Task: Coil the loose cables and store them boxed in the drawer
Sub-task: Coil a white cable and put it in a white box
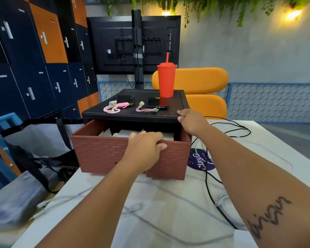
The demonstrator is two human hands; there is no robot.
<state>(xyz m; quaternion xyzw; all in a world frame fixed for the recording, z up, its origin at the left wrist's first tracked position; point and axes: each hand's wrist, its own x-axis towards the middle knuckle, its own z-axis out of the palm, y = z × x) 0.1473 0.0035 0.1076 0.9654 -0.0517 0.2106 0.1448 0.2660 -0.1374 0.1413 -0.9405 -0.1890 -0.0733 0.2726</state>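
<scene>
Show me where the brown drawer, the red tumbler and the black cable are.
brown drawer (100, 154): head view, left part of its front panel.
red tumbler (166, 81): head view, middle of the cup body.
black cable (206, 179): head view, stretch on the table right of the drawer.

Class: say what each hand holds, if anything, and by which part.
The left hand grips the brown drawer by its front wall's top rim. The right hand holds the black cabinet top at its front right corner.

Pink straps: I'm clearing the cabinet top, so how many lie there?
2. One strap lies front left on the cabinet top; the other lies to its right, before the red tumbler.
</scene>
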